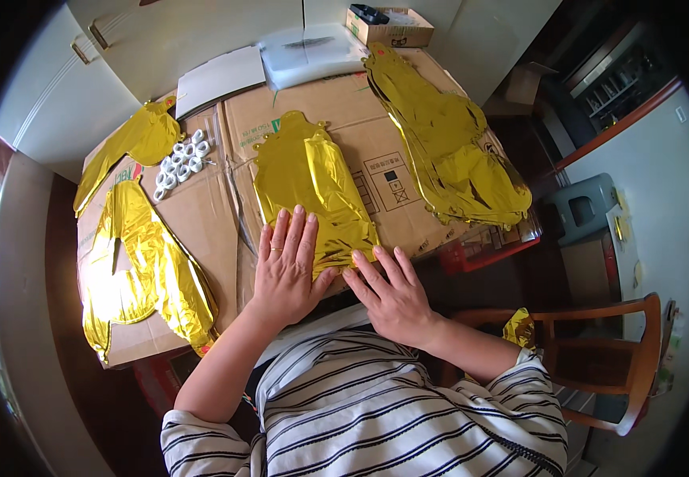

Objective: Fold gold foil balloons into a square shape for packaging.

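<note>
Right hand (398,306): lay open at the gold foil (305,171), gripping nothing.
Left hand (290,266): lay flat over it, fingers straight, gripping nothing.
Foil: lay mid-cardboard (208,238).
Cardboard: bore green lettering and black symbols.
Box (408,36): stood behind, dark marks in front.

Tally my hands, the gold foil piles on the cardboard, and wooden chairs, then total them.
Hands: 2 (left hand, right hand)
Gold foil piles: 4 (middle pile, right pile, upper left pile, lower left pile)
Wooden chair: 1
Total: 7
</note>
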`<state>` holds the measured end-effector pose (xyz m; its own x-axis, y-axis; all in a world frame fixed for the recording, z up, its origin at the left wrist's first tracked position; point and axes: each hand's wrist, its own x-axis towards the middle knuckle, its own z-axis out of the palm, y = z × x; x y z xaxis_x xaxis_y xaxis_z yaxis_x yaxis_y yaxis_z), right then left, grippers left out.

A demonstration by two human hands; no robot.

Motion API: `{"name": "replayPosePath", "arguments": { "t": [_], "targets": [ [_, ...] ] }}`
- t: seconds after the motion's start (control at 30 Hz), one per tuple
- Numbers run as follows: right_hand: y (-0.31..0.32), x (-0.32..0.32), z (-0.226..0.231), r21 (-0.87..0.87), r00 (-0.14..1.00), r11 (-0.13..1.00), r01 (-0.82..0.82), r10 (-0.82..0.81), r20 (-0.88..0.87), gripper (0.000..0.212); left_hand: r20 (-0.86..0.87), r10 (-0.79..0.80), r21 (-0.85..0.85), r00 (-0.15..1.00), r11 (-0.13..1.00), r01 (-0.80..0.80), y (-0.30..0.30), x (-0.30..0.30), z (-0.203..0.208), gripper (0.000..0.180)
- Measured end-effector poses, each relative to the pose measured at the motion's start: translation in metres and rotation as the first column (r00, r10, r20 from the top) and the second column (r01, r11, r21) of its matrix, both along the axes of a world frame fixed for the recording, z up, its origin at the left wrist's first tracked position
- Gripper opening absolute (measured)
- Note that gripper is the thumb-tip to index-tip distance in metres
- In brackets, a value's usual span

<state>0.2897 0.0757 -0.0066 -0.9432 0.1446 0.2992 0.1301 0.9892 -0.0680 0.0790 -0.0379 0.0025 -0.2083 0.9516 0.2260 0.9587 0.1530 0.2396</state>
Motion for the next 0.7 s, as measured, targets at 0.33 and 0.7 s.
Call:
{"name": "replayPosePath", "arguments": {
  "t": [0.33, 0.7],
  "targets": [
    [-0.004, 0.000, -0.005, -0.029, 0.999, 0.999, 0.035, -0.036, -0.037, 0.061, -0.026, 0.054, -0.044, 0.998, 0.998, -0.055, -0.025, -0.021, 0.003, 0.083],
    [0.039, 0.006, 0.005, -0.304, 0.988, 0.945, -0.125, 0.093, -0.120, 0.060, 0.070, 0.027, 0.035, 0.997, 0.999, -0.029, 0.016, 0.009, -0.007, 0.081]
  ]
}}
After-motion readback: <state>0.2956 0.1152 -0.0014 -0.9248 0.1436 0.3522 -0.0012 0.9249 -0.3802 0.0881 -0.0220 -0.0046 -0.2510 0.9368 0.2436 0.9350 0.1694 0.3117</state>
